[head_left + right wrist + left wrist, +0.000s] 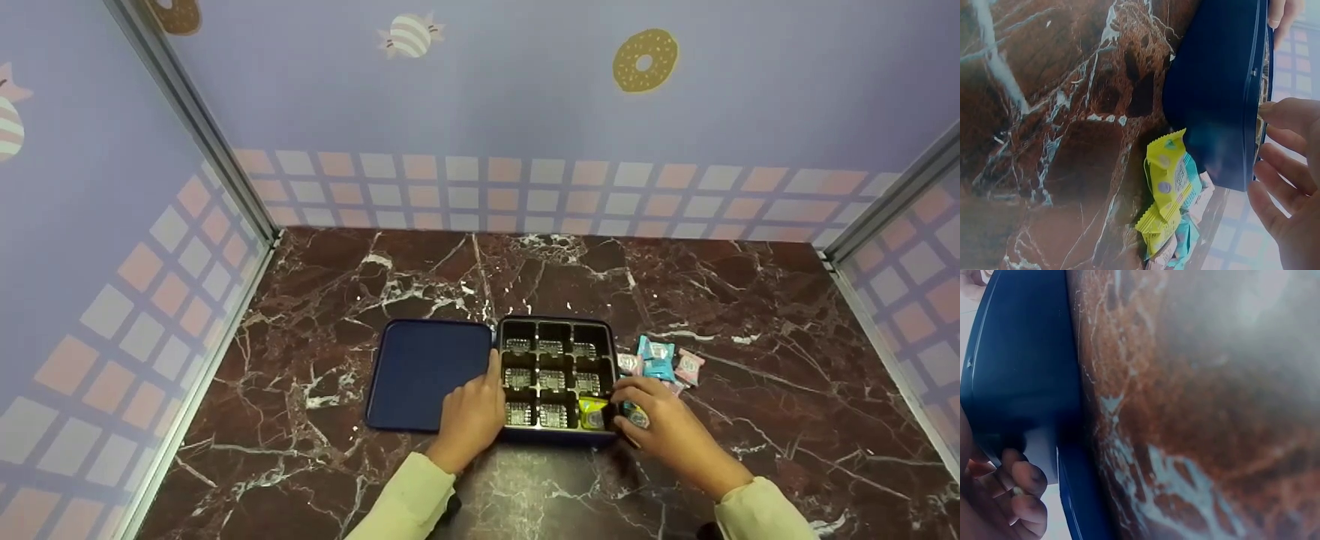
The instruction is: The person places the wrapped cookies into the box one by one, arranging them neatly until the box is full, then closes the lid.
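Observation:
A dark blue box (pixel 556 439) has a black tray with several square compartments. A yellow-wrapped candy (pixel 593 413) sits in its front right compartment. My left hand (pixel 472 411) holds the box at its left side, one finger stretched along the rim. In the left wrist view, curled fingertips (pixel 1030 481) touch the wall. My right hand (pixel 661 421) is over the front right corner, its spread fingers at the rim in the right wrist view. I see nothing held there. Beneath it, yellow-wrapped candies (pixel 1167 177) lie on the table beside the box.
The blue lid (pixel 431 375) lies flat left of the box. Blue-wrapped candies (pixel 658 358) and pink-wrapped candies (pixel 689 367) are grouped to the right. The dark red marbled table (pixel 337 300) is bounded by patterned walls (pixel 480 105) at the back and sides.

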`<state>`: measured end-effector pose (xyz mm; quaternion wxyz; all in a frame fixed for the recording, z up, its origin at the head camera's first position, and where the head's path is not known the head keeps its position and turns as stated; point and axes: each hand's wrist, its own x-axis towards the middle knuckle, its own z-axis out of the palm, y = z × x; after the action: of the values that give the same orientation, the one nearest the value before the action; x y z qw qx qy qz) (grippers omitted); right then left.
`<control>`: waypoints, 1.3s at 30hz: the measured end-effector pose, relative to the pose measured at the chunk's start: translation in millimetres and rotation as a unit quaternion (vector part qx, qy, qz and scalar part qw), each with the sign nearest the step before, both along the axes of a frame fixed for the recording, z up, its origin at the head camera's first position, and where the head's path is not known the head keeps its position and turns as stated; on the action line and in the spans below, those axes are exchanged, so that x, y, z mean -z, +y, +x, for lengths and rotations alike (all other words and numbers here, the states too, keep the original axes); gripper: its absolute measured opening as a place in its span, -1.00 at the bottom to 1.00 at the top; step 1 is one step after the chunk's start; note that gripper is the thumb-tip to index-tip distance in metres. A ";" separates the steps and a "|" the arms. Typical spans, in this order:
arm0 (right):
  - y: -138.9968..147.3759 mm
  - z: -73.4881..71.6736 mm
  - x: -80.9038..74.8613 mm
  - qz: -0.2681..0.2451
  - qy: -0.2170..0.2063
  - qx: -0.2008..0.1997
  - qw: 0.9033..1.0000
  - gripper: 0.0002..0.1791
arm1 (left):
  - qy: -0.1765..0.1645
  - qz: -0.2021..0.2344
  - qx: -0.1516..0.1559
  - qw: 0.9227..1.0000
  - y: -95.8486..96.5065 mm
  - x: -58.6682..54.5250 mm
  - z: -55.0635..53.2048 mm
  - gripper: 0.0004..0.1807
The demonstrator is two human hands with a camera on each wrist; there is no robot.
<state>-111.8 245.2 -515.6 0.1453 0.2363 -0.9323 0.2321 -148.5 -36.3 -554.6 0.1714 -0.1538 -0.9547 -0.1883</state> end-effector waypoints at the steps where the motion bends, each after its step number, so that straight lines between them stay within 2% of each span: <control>1: 0.7 0.0 0.0 0.000 0.003 0.001 1.000 -0.70 | -0.002 0.002 0.000 1.000 -0.1 0.0 0.1 -0.42; 4: 2.4 0.3 -1.1 -0.003 -0.008 0.010 1.000 -0.65 | -0.004 0.005 0.000 1.000 -0.2 0.2 0.0 -0.41; 9: 3.9 2.6 -3.7 0.001 -0.067 0.048 0.997 -0.53 | -0.007 0.009 0.001 1.000 0.5 -1.2 0.3 -0.41; 14: 4.1 3.8 -4.0 -0.005 -0.104 0.075 0.992 -0.60 | -0.014 0.008 0.000 1.000 1.3 -2.3 0.8 -0.41; 20: 5.0 5.3 -3.2 -0.009 -0.092 0.091 0.992 -0.66 | -0.008 0.001 -0.001 1.000 0.6 -1.7 0.8 -0.42; 27: 8.2 3.5 -2.3 -0.007 -0.049 0.112 0.992 -0.68 | -0.004 0.002 -0.003 1.000 0.1 -1.3 0.3 -0.43; 34: 10.0 2.2 0.7 -0.007 -0.064 0.138 0.988 -0.67 | -0.009 0.010 -0.002 1.000 0.6 -0.4 -0.5 -0.42; 39: 11.0 2.9 4.0 -0.011 -0.069 0.167 0.983 -0.73 | -0.012 0.013 -0.004 1.000 0.9 -0.7 0.1 -0.43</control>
<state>-108.9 256.2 -519.5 0.1197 0.0587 -0.9639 0.2303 -148.4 -35.4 -553.9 0.1626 -0.1454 -0.9548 -0.2021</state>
